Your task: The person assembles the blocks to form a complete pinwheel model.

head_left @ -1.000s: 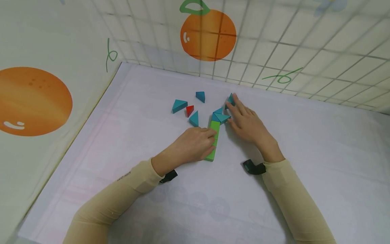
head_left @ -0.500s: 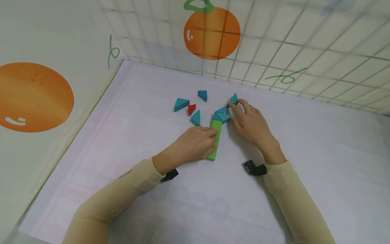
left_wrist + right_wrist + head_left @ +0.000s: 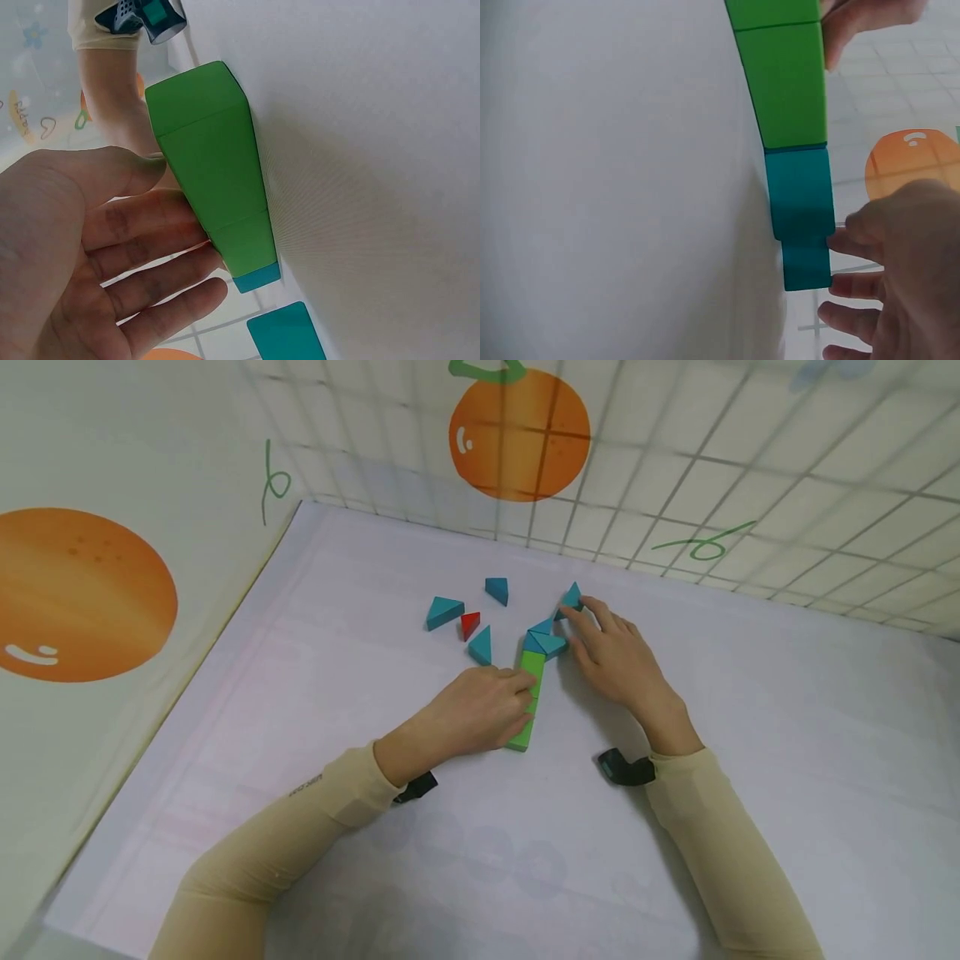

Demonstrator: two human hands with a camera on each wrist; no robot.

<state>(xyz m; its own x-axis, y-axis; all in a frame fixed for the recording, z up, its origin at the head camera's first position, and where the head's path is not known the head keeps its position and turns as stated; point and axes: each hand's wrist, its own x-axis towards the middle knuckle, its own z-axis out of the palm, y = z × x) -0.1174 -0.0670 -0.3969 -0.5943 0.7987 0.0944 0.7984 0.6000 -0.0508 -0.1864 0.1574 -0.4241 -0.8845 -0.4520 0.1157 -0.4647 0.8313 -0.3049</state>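
white desk [image 3: 810, 735]: left hand [image 3: 476, 714] rested loose fingers atop green block row [image 3: 533, 664], likely steadying it; right hand [image 3: 622, 664], fingers apart, reached the outer blue triangle [image 3: 573, 594], perhaps for nudging.

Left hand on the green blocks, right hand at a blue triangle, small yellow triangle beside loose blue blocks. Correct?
Nearly: the small triangle beside the loose blue blocks is red, not yellow, per the head view. Left hand on the green blocks and right hand at a blue triangle stand.
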